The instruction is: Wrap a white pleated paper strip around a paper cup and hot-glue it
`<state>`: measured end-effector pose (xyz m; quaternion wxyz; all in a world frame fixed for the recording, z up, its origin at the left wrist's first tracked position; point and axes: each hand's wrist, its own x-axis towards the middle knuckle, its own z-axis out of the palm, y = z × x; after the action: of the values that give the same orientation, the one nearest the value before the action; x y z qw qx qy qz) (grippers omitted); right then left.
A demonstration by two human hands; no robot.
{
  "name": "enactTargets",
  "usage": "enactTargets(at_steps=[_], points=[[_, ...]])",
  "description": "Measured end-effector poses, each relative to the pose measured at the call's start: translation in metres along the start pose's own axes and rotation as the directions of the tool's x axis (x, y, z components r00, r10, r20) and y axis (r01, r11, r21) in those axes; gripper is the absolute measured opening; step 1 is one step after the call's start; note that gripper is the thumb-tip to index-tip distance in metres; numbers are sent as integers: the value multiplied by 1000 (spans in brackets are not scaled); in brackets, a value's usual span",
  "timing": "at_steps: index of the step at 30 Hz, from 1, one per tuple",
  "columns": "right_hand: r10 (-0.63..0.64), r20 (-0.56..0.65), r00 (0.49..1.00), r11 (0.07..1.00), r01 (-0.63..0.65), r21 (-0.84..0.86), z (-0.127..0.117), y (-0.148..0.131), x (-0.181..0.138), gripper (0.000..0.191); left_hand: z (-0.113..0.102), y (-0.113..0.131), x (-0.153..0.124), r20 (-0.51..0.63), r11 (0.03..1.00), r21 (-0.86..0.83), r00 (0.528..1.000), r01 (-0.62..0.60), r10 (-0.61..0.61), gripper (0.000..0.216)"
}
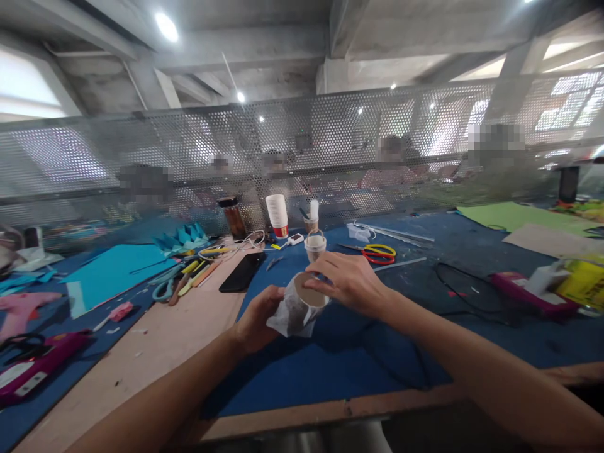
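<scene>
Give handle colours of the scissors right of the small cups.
Yellow and red scissors handles; best seen in the head view.

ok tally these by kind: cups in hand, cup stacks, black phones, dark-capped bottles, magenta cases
White-wrapped cup in hand: 1
Cup stack: 1
Black phone: 1
Dark-capped bottle: 1
Left magenta case and right magenta case: 2
Total: 6

Table [141, 340] is carrying blue mat [302, 384] | black phone [242, 272] is lying at mat's left edge | cup stack [277, 212] is standing farther back | red-and-yellow scissors [381, 248] are lying right
</scene>
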<state>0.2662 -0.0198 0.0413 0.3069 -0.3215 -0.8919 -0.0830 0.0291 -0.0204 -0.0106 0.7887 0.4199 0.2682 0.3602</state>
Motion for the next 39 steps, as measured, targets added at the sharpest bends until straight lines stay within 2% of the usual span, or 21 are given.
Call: enactTargets(at_steps=[4, 7, 13, 16, 18, 20, 23, 26, 28, 30, 32, 33, 35, 37, 39], points=[[76, -84, 994, 986, -62, 155, -2, -3, 1, 34, 2, 4, -1, 77, 999, -32, 996, -32, 35, 53], [39, -138, 990, 980, -11, 197, -6, -7, 2, 31, 4, 7, -1, 115, 995, -76, 990, -68, 76, 56], [-108, -274, 956, 975, 155, 157, -13, -14, -2, 21, 7, 12, -3, 147, 985, -104, 978, -136, 151, 59], [-34, -312, 950, 965, 113, 237, -10, -18, -5, 27, 6, 13, -4, 145, 985, -113, 979, -130, 146, 59], [112, -288, 951, 940, -8, 340, -5, -22, -6, 46, 5, 13, -5, 137, 984, -132, 981, -120, 138, 55], [255, -215, 943, 873, -129, 471, 2, -25, -6, 71, 3, 12, -5, 128, 983, -153, 984, -105, 125, 51], [346, -63, 936, 735, -229, 638, 11, -30, -5, 90, 4, 12, -5, 139, 985, -160, 986, -68, 90, 50], [369, 15, 929, 625, -260, 736, 18, -32, -6, 98, 5, 10, -5, 187, 989, -134, 979, -59, 84, 52], [375, 21, 927, 594, -257, 762, 19, -33, -7, 102, 5, 9, -4, 201, 992, -110, 976, -58, 79, 54], [386, 7, 922, 587, -252, 770, 19, -33, -7, 102, 4, 10, -3, 148, 996, -58, 986, -69, 77, 51], [403, -22, 915, 584, -239, 776, 18, -33, -7, 99, 4, 13, -2, 36, 993, 33, 993, -116, 115, 46], [408, -32, 912, 579, -232, 782, 17, -33, -7, 97, 5, 16, -1, -34, 980, 102, 984, -168, 172, 42], [415, -22, 909, 553, -233, 800, 17, -32, -7, 95, 9, 22, -2, -76, 963, 139, 967, -232, 244, 37], [415, 21, 909, 511, -252, 822, 19, -31, -7, 96, 15, 28, -4, -150, 898, 301, 914, -320, 376, 37], [403, 67, 913, 479, -273, 834, 22, -30, -7, 97, 21, 32, -7, -167, 825, 442, 872, -352, 461, 38]])
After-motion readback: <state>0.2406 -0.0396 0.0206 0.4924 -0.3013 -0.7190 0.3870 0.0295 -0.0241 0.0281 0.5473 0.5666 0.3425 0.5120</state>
